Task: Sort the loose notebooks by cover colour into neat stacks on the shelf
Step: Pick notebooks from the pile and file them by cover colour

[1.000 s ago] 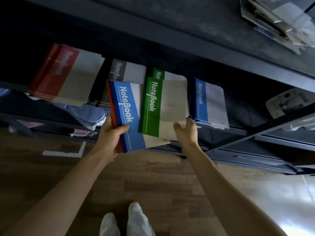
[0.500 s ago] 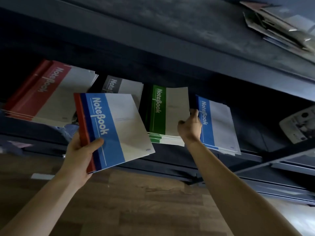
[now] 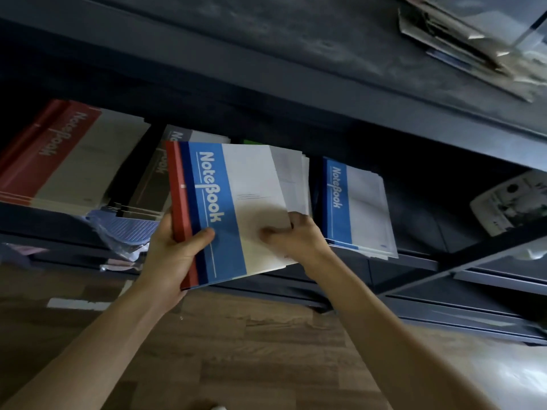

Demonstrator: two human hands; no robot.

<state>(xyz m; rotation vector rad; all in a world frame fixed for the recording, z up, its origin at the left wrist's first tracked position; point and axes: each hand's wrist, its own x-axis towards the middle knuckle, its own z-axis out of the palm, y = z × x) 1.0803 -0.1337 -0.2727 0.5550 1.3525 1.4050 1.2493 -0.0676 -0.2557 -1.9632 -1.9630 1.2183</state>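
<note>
My left hand [image 3: 174, 250] grips a blue notebook [image 3: 228, 208] by its spine edge, with a red notebook [image 3: 177, 202] underneath it, both held in front of the shelf. My right hand [image 3: 296, 238] pinches the blue notebook's lower right edge, thumb on the cover. On the shelf [image 3: 59, 220] lie a red stack [image 3: 65, 152] at the left, a grey stack [image 3: 157, 179] beside it, and a blue stack [image 3: 355, 205] at the right. The green stack [image 3: 251, 141] is almost hidden behind the held notebooks.
A ribbed bluish plastic item [image 3: 124, 229] hangs over the shelf edge under the grey stack. Papers [image 3: 473, 45] lie on the upper shelf at the top right. A printed white package [image 3: 509, 202] sits at the right. Below is wooden floor [image 3: 236, 350].
My right hand left the green stack and came back to the blue notebook's edge. My left hand moved its notebooks right, in front of the green stack.
</note>
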